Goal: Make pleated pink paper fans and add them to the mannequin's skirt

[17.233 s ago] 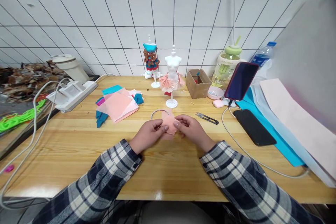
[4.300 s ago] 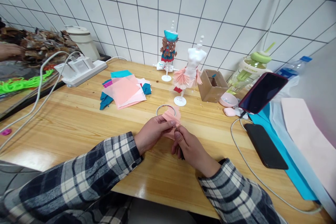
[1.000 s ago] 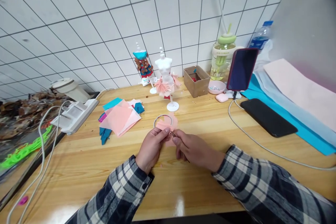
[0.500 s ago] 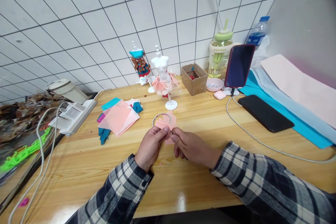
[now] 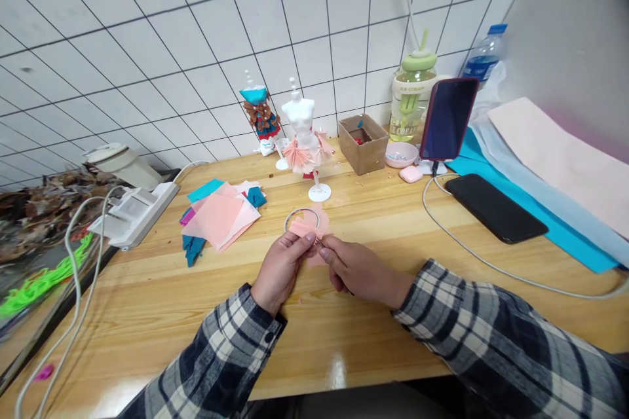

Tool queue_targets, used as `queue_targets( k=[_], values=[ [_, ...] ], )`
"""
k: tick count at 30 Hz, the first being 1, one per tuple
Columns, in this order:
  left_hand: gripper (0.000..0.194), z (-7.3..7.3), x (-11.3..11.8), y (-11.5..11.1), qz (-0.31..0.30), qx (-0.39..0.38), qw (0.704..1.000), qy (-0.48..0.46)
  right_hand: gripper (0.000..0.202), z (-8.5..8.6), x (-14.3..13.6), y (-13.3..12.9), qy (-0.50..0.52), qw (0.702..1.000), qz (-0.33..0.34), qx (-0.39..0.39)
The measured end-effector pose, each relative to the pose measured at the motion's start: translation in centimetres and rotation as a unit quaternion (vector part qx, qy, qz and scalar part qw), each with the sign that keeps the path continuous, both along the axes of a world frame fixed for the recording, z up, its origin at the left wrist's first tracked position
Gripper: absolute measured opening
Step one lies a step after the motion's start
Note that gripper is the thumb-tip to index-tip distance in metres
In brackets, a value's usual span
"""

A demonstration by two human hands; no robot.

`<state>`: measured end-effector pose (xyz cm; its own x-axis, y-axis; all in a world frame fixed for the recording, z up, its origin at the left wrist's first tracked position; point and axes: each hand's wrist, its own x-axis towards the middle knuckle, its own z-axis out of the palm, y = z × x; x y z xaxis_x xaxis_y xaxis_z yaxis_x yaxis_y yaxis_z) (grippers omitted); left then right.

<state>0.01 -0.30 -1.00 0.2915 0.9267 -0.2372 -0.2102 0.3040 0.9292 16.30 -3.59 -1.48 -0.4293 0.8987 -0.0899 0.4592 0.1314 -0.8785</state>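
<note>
- A folded peach piece (image 5: 300,228) is pinched by the grip of the left hand (image 5: 280,268), between thumb and fingers.
- A thin tool (image 5: 320,244), mostly hidden, is pinched by the grip of the right hand (image 5: 362,268), close to the left fingertips.
- The folded peach piece is held over the desk (image 5: 196,321), where a metal ring (image 5: 295,211) is partly overlapped in view.
- Behind, a white mannequin (image 5: 301,118) is dressed in peach frills (image 5: 297,156).

Right: 1 red-edged phone (image 5: 449,119) propped upright; 1 black phone (image 5: 497,208) lying flat; behind them, 1 green-lidded bottle (image 5: 414,95) and 1 blue-capped bottle (image 5: 486,57). Left: white power strip (image 5: 147,215) near a pale lidded canister (image 5: 128,167); bright green cord (image 5: 44,281). Rear: tiled wall (image 5: 206,46).
</note>
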Motion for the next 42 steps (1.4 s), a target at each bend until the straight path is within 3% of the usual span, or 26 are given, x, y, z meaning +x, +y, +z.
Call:
queue_targets(
  k=[7, 11, 16, 26, 42],
  values=[
    [0.021, 0.0, -0.2, 0.0, 0.021, -0.022, 0.999, -0.014, 0.028, 0.2, 0.4, 0.1, 0.002, 1.0, 0.022, -0.019],
    [0.02, 0.1, -0.3, 0.0, 0.033, -0.037, 0.998, -0.025, 0.037, 0.3, 0.7, 0.1, 0.015, 1.0, 0.0, -0.013],
    [0.02, 0.2, -0.3, 0.0, 0.015, -0.037, 0.999, -0.029, 0.04, 0.1, 0.8, 0.2, 0.026, 0.999, -0.019, 0.017],
    [0.018, -0.5, -0.8, 0.3, -0.054, -0.027, 0.998, -0.02, 0.04, 0.0, 1.2, 0.6, 0.035, 0.999, -0.013, -0.002],
    [0.019, -0.6, -0.9, 0.5, -0.054, -0.02, 0.998, -0.009, 0.035, -0.1, 1.4, 0.9, 0.055, 0.998, 0.006, -0.013]
  ],
)
